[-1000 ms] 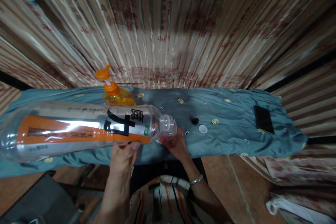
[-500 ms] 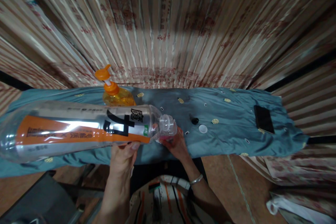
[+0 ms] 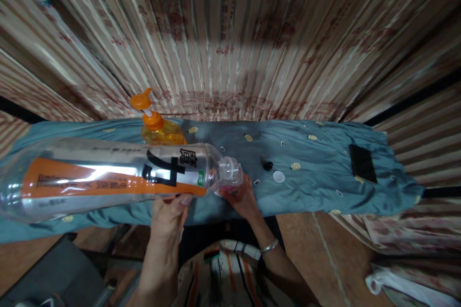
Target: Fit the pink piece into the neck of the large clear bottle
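Note:
A large clear plastic bottle (image 3: 108, 172) with an orange and silver label lies on its side in the air, its mouth pointing right. From below, my left hand (image 3: 169, 213) is closed around it near the neck end. My right hand (image 3: 244, 201) is closed on a small clear container (image 3: 230, 185) with something red on or in it, right at the bottle's mouth. The big bottle and the fingers hide most of this container, so its full shape does not show. A silver bangle (image 3: 269, 246) circles the right wrist.
An orange pump bottle (image 3: 166, 133) stands behind the big bottle on the blue-green cloth (image 3: 324, 192). Right of my hands lie a small black piece (image 3: 267, 166) and a white disc (image 3: 278, 176). A dark phone-like slab (image 3: 362, 163) is farther right. Curtains (image 3: 230, 57) hang behind.

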Motion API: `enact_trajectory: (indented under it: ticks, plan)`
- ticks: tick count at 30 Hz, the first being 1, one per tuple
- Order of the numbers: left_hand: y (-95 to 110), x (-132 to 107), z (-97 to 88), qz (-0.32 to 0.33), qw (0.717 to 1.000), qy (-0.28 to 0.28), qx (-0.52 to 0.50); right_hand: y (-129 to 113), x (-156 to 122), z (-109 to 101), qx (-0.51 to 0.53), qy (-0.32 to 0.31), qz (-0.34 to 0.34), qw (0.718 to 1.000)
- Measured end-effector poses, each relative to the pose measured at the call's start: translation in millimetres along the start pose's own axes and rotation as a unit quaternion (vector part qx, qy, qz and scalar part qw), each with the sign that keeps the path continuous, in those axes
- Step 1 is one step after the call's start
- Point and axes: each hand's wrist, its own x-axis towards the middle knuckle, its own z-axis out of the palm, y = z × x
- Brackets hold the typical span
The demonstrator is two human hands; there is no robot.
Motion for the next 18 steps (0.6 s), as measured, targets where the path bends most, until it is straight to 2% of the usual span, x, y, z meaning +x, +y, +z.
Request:
enact_trajectory:
  ticks: [18]
  plan:
    - [1.9,-0.8,-0.7,0.003,1.000,-0.011,0.003,0.8,-0.9,1.3,-0.008,0.004,-0.004,1.000]
